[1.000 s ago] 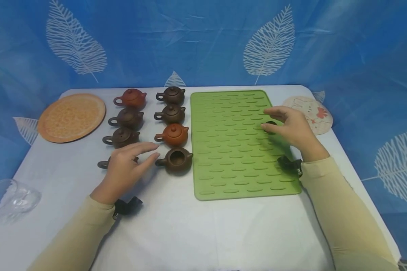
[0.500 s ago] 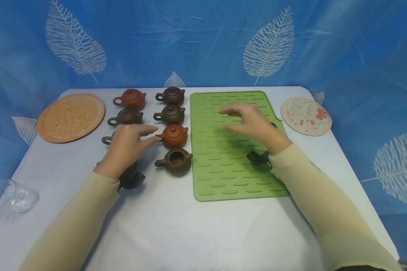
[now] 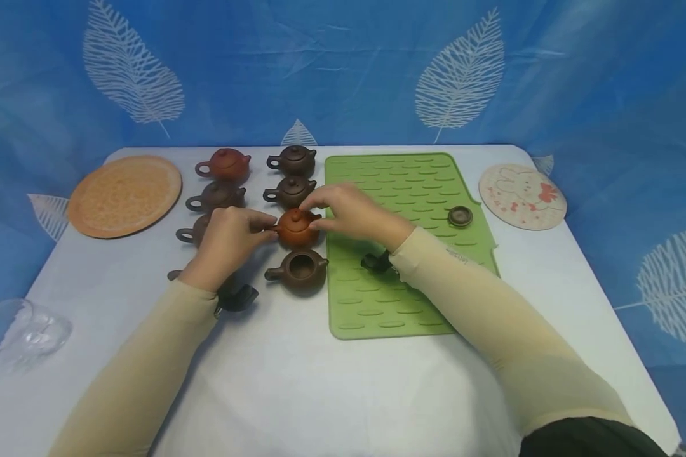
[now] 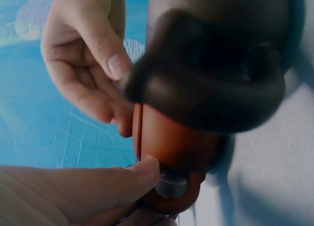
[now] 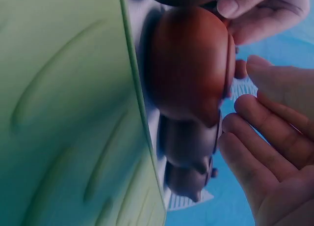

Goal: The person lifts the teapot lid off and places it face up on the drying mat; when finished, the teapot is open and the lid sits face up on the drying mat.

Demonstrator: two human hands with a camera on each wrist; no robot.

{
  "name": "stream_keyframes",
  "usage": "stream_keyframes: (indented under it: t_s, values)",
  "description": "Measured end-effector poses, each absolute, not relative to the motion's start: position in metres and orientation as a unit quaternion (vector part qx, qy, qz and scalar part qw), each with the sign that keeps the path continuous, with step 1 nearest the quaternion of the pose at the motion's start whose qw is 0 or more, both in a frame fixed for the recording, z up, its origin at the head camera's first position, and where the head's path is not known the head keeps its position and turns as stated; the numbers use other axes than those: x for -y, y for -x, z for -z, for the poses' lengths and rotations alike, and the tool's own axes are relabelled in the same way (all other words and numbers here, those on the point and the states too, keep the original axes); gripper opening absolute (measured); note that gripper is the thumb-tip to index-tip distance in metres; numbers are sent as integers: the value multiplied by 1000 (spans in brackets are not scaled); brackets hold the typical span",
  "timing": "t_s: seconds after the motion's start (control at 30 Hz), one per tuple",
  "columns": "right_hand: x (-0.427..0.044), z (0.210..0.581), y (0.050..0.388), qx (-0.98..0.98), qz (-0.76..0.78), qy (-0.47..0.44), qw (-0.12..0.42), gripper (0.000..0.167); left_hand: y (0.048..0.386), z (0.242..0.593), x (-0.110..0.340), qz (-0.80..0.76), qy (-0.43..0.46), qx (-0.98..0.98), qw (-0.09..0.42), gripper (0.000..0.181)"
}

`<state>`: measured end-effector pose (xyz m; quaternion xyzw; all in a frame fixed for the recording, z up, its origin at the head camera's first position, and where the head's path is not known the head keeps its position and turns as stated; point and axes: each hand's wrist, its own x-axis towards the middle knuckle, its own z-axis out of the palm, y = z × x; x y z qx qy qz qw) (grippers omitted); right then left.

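Observation:
An orange-brown teapot point(image 3: 296, 230) with its lid on stands in the right row of teapots, beside the green mat. My left hand point(image 3: 225, 244) pinches its handle, with the thumb point(image 4: 142, 172) on top and fingers beneath. My right hand point(image 3: 357, 212) is over the spout side. Its thumb is close to the lid knob point(image 5: 240, 69) and its fingers are loosely bent around it, with no grip plain to see. In front stands a dark brown teapot point(image 3: 303, 273) without a lid. A small dark lid point(image 3: 460, 216) lies on the green mat point(image 3: 371, 317).
Several teapots stand in two rows, among them a reddish one point(image 3: 225, 164) and a dark one point(image 3: 294, 160). A round tan mat point(image 3: 124, 197) lies at the left. A rabbit-print coaster point(image 3: 523, 197) is at the right. A clear glass point(image 3: 40, 330) stands front left.
My right hand has moved left from the small lid on the mat to the orange-brown teapot. My left hand has moved forward and now holds that teapot's handle.

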<state>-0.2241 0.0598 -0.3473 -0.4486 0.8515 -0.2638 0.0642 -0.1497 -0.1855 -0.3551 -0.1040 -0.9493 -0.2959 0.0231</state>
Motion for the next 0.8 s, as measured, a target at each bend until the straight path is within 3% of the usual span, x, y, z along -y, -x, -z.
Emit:
stream_keyframes:
  t_s: [0.43, 0.8]
  values:
    - [-32, 349, 222, -846, 268, 459, 38, 25, 150, 362, 188, 304, 67, 950, 27, 24]
    - [-32, 354, 224, -859, 272, 433, 39, 20, 150, 357, 189, 322, 41, 946, -16, 27]
